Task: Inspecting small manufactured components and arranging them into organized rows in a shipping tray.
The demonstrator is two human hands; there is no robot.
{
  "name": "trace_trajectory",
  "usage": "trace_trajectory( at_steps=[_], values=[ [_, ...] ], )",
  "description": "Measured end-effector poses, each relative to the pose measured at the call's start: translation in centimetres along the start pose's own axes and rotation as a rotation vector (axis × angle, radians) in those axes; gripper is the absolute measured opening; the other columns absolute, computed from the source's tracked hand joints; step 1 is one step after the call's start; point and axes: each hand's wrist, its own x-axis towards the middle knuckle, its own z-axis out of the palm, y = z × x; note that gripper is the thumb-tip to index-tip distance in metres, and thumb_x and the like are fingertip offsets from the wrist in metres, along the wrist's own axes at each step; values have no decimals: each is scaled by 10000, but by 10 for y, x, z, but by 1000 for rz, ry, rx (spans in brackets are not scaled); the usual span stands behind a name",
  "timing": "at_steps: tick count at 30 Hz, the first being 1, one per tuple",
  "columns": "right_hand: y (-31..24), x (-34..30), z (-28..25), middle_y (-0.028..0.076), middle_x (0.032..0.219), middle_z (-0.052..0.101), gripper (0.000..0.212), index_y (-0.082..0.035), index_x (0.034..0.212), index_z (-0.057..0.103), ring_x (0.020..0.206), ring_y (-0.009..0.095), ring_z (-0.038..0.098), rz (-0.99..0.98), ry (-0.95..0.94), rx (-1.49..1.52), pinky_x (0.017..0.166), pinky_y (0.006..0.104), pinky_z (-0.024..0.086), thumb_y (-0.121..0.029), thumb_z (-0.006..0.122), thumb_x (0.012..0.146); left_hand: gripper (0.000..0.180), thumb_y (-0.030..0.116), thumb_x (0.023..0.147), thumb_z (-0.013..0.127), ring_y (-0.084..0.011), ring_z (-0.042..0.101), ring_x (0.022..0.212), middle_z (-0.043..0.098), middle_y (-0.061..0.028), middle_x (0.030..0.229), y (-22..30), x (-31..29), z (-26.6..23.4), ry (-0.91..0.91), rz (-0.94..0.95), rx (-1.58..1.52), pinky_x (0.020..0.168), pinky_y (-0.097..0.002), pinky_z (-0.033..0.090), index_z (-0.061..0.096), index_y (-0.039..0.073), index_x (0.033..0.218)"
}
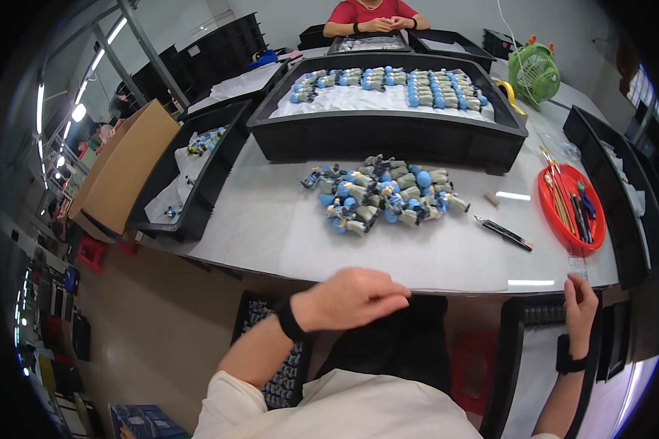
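Figurines (pixel 408 194) in grey and blue lie in a loose heap on the table (pixel 263 245), between its near edge and the wall of the big black crate (pixel 388 139), some tipped across others. That overlap looks like the main risk: lifting one from the middle could drag a neighbour along, and the small parts, if they are fragile, could rub or catch. The left hand (pixel 355 296) is over the lap at the table's near edge, its grip drawn together with nothing visible in it, apart from the heap; a low, hasty reach from there might push loose pieces about. The right hand (pixel 580 300) is at the near right corner of the table, fingers bent, and I cannot tell whether its grip is closed on something. Just beyond it, the red tray (pixel 597 230) sits near the right edge, so a knock with the wrist could spill the brushes (pixel 560 197), whose ends stick out past the rim. A black pen-like tool (pixel 504 233) lies loose with its pointed tip towards the heap, where a careless sweep could scratch a figurine or prick a finger. Anything rolling off the near edge might drop to the lap or floor.
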Motion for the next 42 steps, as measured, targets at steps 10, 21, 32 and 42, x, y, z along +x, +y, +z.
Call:
trace_trajectory(
  at_steps=[10, 21, 32, 42],
  values=[
    [-77, 82, 96, 133, 911, 601, 344, 14, 980, 573, 820, 200, 574, -328, -513, -336, 698, 287, 454, -47, 632, 647, 415, 174, 760, 579, -275, 438, 1110, 466, -149, 1168, -118, 19, -153, 41, -471, 585, 938, -331, 347, 485, 26, 1136],
    [-69, 101, 117, 163, 746, 617, 227, 19, 869, 623, 717, 268, 594, -216, -427, -282, 654, 317, 460, -57, 581, 659, 429, 23, 733, 566, -194, 566, 867, 569, -135, 1016, -176, 38, -148, 131, -509, 276, 741, -279, 462, 473, -9, 1150],
    [-120, 71, 147, 59, 838, 606, 235, 25, 972, 580, 705, 87, 566, -207, -347, 170, 608, 225, 466, -60, 606, 755, 446, 23, 774, 536, -68, 536, 812, 581, -32, 960, -97, -3, -134, 479, -389, -508, 671, -200, 439, 437, 50, 1208],
    [-160, -17, 205, 126, 911, 590, 347, 62, 1124, 475, 777, 167, 606, 176, -794, 1047, 678, 260, 507, -167, 515, 866, 415, 44, 797, 588, -87, 523, 849, 543, -16, 952, -50, 25, 4, 482, -361, -1002, 704, -207, 434, 454, 39, 1190]
  ],
)
